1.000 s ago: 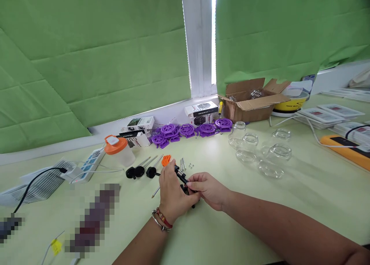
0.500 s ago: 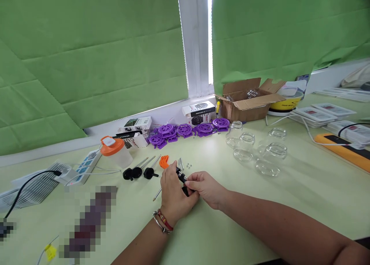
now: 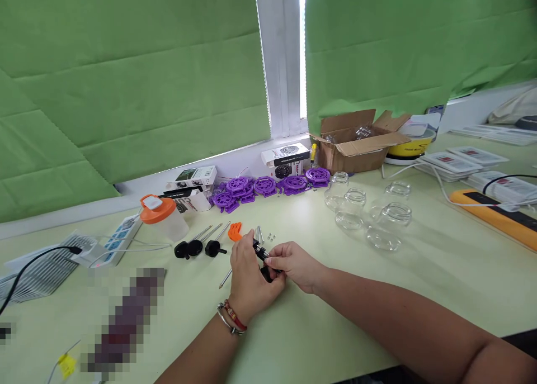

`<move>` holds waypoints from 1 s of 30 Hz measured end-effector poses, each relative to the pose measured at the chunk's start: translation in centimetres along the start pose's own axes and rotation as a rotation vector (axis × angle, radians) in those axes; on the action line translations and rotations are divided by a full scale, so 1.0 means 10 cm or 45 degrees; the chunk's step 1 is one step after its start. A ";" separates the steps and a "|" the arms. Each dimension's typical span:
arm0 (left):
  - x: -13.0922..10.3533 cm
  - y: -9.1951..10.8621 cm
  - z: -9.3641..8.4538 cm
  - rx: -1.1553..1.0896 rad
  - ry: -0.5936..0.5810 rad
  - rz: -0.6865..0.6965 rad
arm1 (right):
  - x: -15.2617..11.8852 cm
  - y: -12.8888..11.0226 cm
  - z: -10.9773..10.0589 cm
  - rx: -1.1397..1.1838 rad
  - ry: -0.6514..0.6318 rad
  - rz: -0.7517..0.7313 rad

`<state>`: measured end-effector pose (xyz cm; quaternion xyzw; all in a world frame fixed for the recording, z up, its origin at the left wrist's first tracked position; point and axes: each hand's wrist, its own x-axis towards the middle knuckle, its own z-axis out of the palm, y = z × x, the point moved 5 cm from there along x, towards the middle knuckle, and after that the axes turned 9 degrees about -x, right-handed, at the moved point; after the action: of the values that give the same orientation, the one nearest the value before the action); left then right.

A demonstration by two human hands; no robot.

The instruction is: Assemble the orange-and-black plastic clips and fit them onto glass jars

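Observation:
My left hand [image 3: 251,278] wraps round a black plastic part [image 3: 260,252] with a shiny metal piece along it. My right hand [image 3: 296,265] pinches the near end of that part between thumb and fingers. Much of the part is hidden by both hands. A thin metal rod [image 3: 225,279] sticks out to the left from beneath my left hand; whether it belongs to the held part I cannot tell. Just beyond lie orange hooked pieces [image 3: 235,231], several metal pins [image 3: 259,235] and small nuts [image 3: 272,237]. Black round knobs with metal rods [image 3: 215,249] lie to the left.
Clear jars [image 3: 350,211] stand at the right. Purple wheel-shaped parts [image 3: 265,186] line the back, before small boxes [image 3: 285,156] and an open cardboard box [image 3: 356,152]. An orange-lidded cup [image 3: 163,216] and a power strip [image 3: 122,240] are at the left.
The camera view has shifted slightly. Both hands keep their hold on the black part, with only slight movement of the right fingers.

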<state>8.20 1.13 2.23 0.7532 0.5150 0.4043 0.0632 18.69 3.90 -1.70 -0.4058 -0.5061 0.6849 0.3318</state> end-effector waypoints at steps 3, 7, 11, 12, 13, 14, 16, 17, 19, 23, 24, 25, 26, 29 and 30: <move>-0.01 -0.03 0.01 -0.016 0.002 -0.029 | 0.00 0.01 0.00 -0.015 0.007 0.004; -0.01 -0.01 0.01 -0.022 -0.013 -0.060 | 0.00 0.00 0.01 -0.005 0.002 0.010; -0.01 0.04 -0.01 -0.011 -0.005 -0.022 | 0.00 -0.02 0.01 -0.015 0.011 0.008; 0.00 0.05 -0.02 -0.012 -0.002 -0.012 | 0.01 -0.02 0.00 -0.022 0.012 0.006; 0.00 0.05 -0.02 -0.013 -0.001 -0.008 | 0.01 -0.02 -0.01 -0.030 0.011 0.006; 0.00 0.05 -0.02 -0.013 -0.004 -0.011 | 0.01 -0.03 -0.01 -0.037 0.008 0.004; 0.01 0.03 -0.02 -0.014 -0.022 -0.030 | 0.01 -0.04 -0.02 -0.055 -0.009 -0.004; 0.01 0.03 -0.01 -0.018 -0.029 -0.041 | 0.01 -0.04 -0.02 -0.064 -0.019 -0.007; 0.00 0.01 -0.01 -0.028 -0.032 -0.052 | 0.01 -0.05 -0.03 -0.077 -0.028 -0.003; -0.01 0.00 -0.01 -0.033 -0.017 -0.016 | 0.01 -0.06 -0.04 -0.082 -0.019 0.023; -0.01 0.00 -0.01 -0.032 -0.020 -0.007 | 0.01 -0.06 -0.04 -0.083 -0.024 0.023; 0.00 0.00 -0.01 -0.032 -0.026 0.000 | 0.02 -0.06 -0.04 -0.085 -0.031 0.019; 0.00 -0.01 0.00 -0.033 -0.034 0.003 | 0.02 -0.06 -0.04 -0.086 -0.039 0.014; 0.01 -0.02 0.00 -0.032 -0.051 0.002 | 0.03 -0.05 -0.05 -0.089 -0.048 0.000; 0.02 -0.02 0.00 -0.030 -0.050 -0.001 | 0.04 -0.04 -0.06 -0.089 -0.049 -0.003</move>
<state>8.04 1.35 2.23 0.7600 0.5093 0.3953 0.0823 19.10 4.59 -1.47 -0.4032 -0.5364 0.6742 0.3084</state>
